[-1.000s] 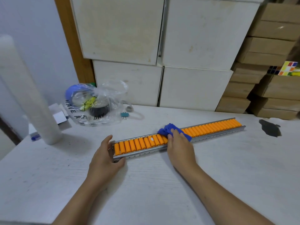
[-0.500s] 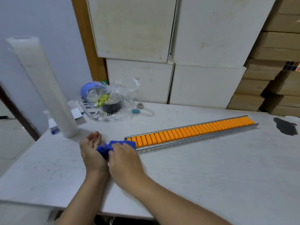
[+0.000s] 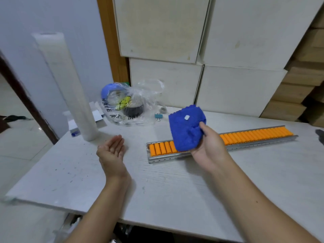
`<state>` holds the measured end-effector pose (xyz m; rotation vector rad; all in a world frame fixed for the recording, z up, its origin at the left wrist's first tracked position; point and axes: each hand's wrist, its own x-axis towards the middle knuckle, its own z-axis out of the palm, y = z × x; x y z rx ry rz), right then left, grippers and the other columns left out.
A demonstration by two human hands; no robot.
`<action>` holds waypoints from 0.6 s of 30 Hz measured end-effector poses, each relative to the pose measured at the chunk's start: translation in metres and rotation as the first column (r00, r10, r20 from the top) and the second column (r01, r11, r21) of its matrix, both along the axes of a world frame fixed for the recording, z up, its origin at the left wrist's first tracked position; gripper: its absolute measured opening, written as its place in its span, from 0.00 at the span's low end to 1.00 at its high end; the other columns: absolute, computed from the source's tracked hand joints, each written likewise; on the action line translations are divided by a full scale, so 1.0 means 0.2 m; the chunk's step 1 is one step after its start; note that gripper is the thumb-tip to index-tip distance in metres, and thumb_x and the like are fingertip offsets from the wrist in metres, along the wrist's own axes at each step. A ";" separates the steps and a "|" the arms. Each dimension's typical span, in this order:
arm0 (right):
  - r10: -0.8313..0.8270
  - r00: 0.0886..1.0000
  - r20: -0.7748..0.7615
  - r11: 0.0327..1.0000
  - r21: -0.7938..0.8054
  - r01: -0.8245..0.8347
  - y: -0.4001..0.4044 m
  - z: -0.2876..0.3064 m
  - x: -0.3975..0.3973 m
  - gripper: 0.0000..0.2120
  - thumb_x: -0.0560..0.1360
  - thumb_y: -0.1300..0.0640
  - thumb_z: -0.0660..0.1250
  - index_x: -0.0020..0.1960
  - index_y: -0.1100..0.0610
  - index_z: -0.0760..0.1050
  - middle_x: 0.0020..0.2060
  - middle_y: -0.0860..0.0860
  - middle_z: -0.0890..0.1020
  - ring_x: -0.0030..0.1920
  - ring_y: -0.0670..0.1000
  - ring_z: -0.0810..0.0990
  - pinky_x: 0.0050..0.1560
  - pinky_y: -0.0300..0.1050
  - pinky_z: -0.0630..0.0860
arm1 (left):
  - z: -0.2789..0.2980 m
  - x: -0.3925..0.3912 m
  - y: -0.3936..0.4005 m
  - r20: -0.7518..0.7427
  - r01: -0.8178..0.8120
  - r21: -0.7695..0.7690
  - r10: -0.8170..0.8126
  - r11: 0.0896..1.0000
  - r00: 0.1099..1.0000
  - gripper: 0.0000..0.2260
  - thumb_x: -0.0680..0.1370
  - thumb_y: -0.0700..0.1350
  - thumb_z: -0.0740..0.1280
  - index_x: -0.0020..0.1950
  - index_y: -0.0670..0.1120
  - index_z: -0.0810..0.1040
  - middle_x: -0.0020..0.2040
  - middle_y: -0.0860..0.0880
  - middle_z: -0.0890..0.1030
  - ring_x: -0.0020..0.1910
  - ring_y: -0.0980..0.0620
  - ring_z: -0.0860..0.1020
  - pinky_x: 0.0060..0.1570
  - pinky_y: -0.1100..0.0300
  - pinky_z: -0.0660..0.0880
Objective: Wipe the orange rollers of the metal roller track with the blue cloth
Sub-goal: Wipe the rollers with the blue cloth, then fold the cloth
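The metal roller track (image 3: 245, 146) lies across the white table, running from centre to the right, its orange rollers (image 3: 254, 135) in one long row. My right hand (image 3: 208, 146) holds the blue cloth (image 3: 186, 128) spread out and lifted above the track's left part, hiding some rollers there. A small white tag shows on the cloth. My left hand (image 3: 112, 151) hovers palm up to the left of the track's end, fingers apart, holding nothing and touching nothing.
A tall white film roll (image 3: 70, 88) stands at the table's left. A clear plastic bag (image 3: 129, 106) with tape rolls and a small binder clip (image 3: 158, 116) lie behind the track. White boxes (image 3: 228, 85) and cardboard boxes (image 3: 298, 95) stack along the back. The table's front edge (image 3: 157, 223) is close.
The cloth went from wiping mid-track, to both hands at the track's left end, to now lifted and spread in my right hand. My left hand let go and opened.
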<state>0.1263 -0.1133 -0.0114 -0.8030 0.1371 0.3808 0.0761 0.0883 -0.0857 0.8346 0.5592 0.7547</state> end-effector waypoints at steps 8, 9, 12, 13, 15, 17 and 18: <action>0.078 0.996 -0.041 0.997 -0.012 -0.078 -0.08 -0.07 -0.04 0.16 0.81 0.54 0.54 0.63 0.58 0.74 0.57 0.54 0.82 0.57 0.54 0.81 0.54 0.51 0.78 | 0.01 -0.06 -0.11 -0.152 0.069 0.582 0.026 0.810 0.988 0.09 0.73 0.47 0.60 0.49 0.48 0.77 0.47 0.50 0.81 0.48 0.57 0.78 0.50 0.59 0.74; 0.097 0.995 -0.031 0.994 -0.046 -0.099 -0.07 -0.09 -0.06 0.16 0.81 0.54 0.55 0.63 0.58 0.74 0.57 0.54 0.82 0.57 0.54 0.80 0.57 0.51 0.77 | 0.03 -0.08 -0.17 -0.125 0.076 0.699 0.017 0.711 0.992 0.07 0.73 0.44 0.62 0.49 0.47 0.77 0.46 0.51 0.80 0.45 0.59 0.77 0.48 0.63 0.73; 0.121 0.993 -0.001 0.985 -0.122 -0.120 -0.05 -0.14 -0.12 0.16 0.81 0.55 0.55 0.62 0.59 0.75 0.56 0.56 0.82 0.57 0.54 0.81 0.60 0.53 0.74 | 0.10 -0.13 -0.32 -0.017 0.044 0.888 -0.062 0.457 0.998 0.06 0.73 0.40 0.65 0.49 0.46 0.77 0.43 0.52 0.78 0.40 0.57 0.76 0.42 0.65 0.72; 0.127 0.992 0.014 0.984 -0.127 -0.124 -0.04 -0.16 -0.14 0.16 0.81 0.55 0.54 0.62 0.60 0.74 0.56 0.57 0.82 0.57 0.55 0.80 0.62 0.55 0.73 | 0.12 -0.12 -0.34 -0.021 0.052 0.919 -0.083 0.392 0.996 0.07 0.73 0.39 0.66 0.50 0.47 0.77 0.43 0.54 0.77 0.40 0.57 0.76 0.42 0.67 0.71; 0.144 0.989 0.032 0.984 -0.114 -0.140 -0.04 -0.17 -0.18 0.16 0.81 0.56 0.54 0.62 0.61 0.74 0.57 0.60 0.81 0.58 0.58 0.79 0.64 0.59 0.70 | 0.14 -0.10 -0.37 -0.095 0.129 0.944 -0.125 0.304 0.988 0.09 0.73 0.42 0.68 0.52 0.49 0.77 0.44 0.58 0.75 0.41 0.61 0.75 0.42 0.70 0.70; 0.158 0.987 0.041 0.986 -0.065 -0.155 -0.04 -0.17 -0.22 0.17 0.81 0.57 0.53 0.61 0.63 0.75 0.55 0.62 0.82 0.57 0.59 0.80 0.61 0.57 0.74 | 0.13 -0.09 -0.37 -0.182 0.224 0.938 -0.175 0.263 0.968 0.12 0.72 0.48 0.68 0.55 0.53 0.77 0.46 0.60 0.75 0.42 0.61 0.75 0.41 0.68 0.71; 0.166 0.985 0.048 0.985 -0.045 -0.164 -0.04 -0.17 -0.23 0.17 0.81 0.58 0.52 0.61 0.64 0.75 0.54 0.62 0.82 0.55 0.58 0.81 0.58 0.54 0.77 | 0.11 -0.09 -0.37 -0.219 0.261 0.933 -0.186 0.246 0.958 0.12 0.72 0.51 0.67 0.55 0.55 0.77 0.46 0.62 0.75 0.42 0.60 0.76 0.41 0.66 0.73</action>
